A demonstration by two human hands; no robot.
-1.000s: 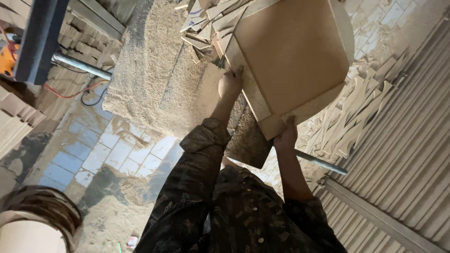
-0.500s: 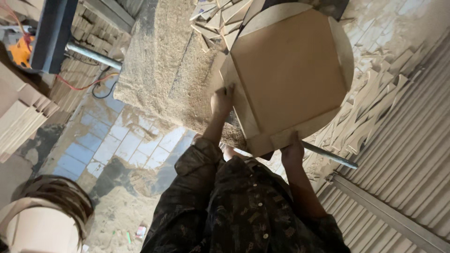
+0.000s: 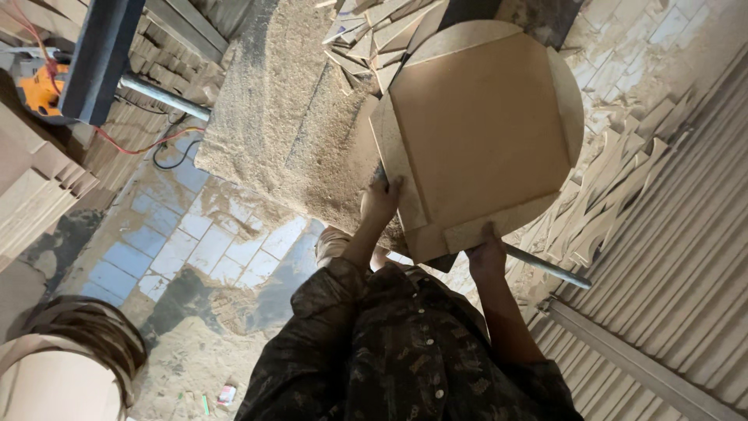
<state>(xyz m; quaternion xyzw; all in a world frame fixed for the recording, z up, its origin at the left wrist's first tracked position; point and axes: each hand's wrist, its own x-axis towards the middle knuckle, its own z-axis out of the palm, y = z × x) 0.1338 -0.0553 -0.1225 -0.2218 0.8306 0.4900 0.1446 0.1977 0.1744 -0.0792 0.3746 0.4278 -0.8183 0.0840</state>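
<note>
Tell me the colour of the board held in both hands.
Pale tan-brown, plain and unpatterned, like raw fibreboard; the head view shows it best.

We have a single view, from the head, facing steeply down over the chest and dark patterned shirt (image 3: 413, 351) to the tiled floor (image 3: 179, 249) well below. The forearms and the flat board (image 3: 483, 132) sit close under the lens (filling the upper middle). No second view shares the scene.
</note>
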